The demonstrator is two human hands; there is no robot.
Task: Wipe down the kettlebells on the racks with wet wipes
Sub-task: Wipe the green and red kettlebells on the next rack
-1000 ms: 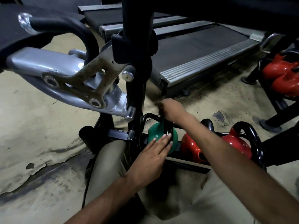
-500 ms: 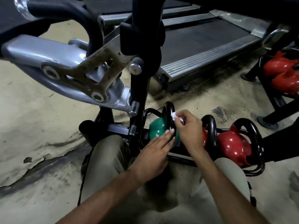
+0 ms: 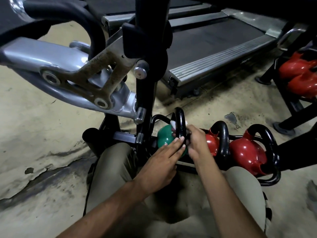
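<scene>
1. Looking down in the head view, the green kettlebell sits at the left end of the low rack, just ahead of the person's knees. Two red kettlebells stand in a row to its right.
2. The left hand lies flat on the green body, fingers straight and together, their tips reaching the foot of the black handle. It steadies rather than grips.
3. The right hand, close against the left, curls round the lower right leg of that handle. The wet wipe shows as a white scrap poking through the loop at its fingertips. The hand is blurred, so I cannot tell exactly how the wipe is pinched.
4. The handle loop stands upright, almost edge-on to the camera, rising up and away from both hands. The right hand is the nearer one and is on it, so the wipe probably has to travel up the leg and over the top bend while the left hand holds the bell steady.
</scene>
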